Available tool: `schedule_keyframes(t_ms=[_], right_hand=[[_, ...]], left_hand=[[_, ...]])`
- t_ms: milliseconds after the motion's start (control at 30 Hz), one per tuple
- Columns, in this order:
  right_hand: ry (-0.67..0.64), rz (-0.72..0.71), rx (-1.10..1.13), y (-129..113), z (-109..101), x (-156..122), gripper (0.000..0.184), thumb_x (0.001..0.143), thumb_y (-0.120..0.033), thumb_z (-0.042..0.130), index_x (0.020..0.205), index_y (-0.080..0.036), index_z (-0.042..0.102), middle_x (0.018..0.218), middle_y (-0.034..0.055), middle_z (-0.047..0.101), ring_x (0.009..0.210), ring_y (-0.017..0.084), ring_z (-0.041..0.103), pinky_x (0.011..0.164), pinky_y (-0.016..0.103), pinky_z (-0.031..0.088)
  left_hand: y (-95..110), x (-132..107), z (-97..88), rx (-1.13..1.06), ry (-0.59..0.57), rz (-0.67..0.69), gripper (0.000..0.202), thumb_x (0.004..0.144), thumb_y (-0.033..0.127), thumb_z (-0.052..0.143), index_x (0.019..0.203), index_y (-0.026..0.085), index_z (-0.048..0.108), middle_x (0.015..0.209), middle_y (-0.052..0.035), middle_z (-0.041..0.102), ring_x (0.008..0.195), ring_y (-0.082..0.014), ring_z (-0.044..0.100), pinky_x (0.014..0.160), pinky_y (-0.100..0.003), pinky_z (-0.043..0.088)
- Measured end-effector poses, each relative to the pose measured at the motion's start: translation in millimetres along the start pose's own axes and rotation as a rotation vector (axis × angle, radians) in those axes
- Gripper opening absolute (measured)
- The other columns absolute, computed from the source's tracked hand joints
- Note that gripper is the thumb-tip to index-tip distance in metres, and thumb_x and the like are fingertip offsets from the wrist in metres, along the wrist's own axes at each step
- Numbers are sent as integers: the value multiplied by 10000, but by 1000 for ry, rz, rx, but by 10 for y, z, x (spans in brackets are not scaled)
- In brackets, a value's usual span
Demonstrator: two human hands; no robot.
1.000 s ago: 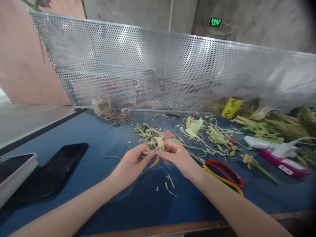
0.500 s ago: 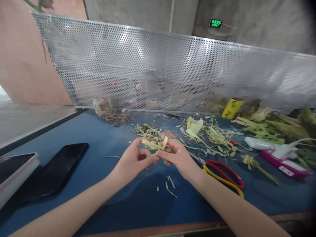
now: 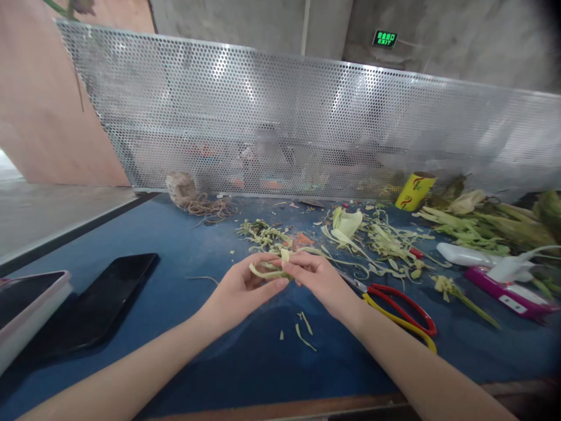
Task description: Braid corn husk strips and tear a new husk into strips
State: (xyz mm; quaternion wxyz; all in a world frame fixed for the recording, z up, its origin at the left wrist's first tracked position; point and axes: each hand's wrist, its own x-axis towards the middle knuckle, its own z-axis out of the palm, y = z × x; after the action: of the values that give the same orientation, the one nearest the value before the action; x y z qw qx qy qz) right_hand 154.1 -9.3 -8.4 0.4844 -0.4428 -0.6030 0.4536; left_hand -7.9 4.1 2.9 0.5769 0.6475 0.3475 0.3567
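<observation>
Your right hand (image 3: 319,278) has its thumb and fingers pinched on the pale strip (image 3: 264,273). Your left hand (image 3: 241,286) curls around the bent part, its thumb tip close to the right fingers; whether its own fingertips close on the strip is hidden, so I can't tell. The strip sits between your two hands, just above the table (image 3: 175,380), with a short end poking up by the right fingers.

That bend looks like the weak spot: fold or pull too sharply and the fibre could split or crease there. If the right pinch loosens while the left is only cupped, the loop would likely spring open.

Watch the scissors (image 3: 371,288) too. The blades reach in beside your right wrist, so a sideways swing of that arm could knock them or catch skin. A dropped strip could get lost among the green bits (image 3: 263,234) behind your hands or the scraps (image 3: 305,323) in front, as the colours nearly match. On the left, the phone (image 3: 116,301) lies near your forearm, where a wide elbow might nudge it.
</observation>
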Motion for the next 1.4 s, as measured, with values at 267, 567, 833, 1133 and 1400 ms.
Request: schedule_keyframes(t_ms=[267,567,833,1133,1400], right_hand=[[94,-66,-1,-5,-52,16,146,660,-365,660,729,-239,693,906,37,539,886,187,497,773,314,390],[62,-25,57,-29,-22,2,131,650,-356,676,673,-231,708,934,48,510,947,197,484,776,319,383],[45,-89,-56,-58,-53,3,141,645,-378,677,652,-240,701,907,35,505,899,179,486,754,308,379],[-76,-43,96,-44,-42,-17,169,691,-362,637,665,-197,665,680,1,573,670,131,515,647,266,404],[39,-70,51,-73,-43,-19,169,711,-349,620,675,-196,681,559,-15,539,532,96,442,534,237,360]], left_hand=[[-5,40,-6,-50,53,-131,326,670,313,656,947,141,655,566,8,594,460,-57,431,466,-198,321],[21,9,8,27,35,-171,231,638,363,679,576,140,665,480,22,516,449,-56,387,435,-189,276],[91,-8,27,104,-97,-209,204,644,335,662,633,132,658,524,19,511,475,-62,372,462,-199,263],[117,-54,16,162,-95,-93,327,717,435,566,563,148,539,536,30,418,498,-81,356,468,-206,288],[141,-61,24,222,-114,-61,253,722,383,573,647,142,586,581,17,473,483,-71,339,458,-207,287]])
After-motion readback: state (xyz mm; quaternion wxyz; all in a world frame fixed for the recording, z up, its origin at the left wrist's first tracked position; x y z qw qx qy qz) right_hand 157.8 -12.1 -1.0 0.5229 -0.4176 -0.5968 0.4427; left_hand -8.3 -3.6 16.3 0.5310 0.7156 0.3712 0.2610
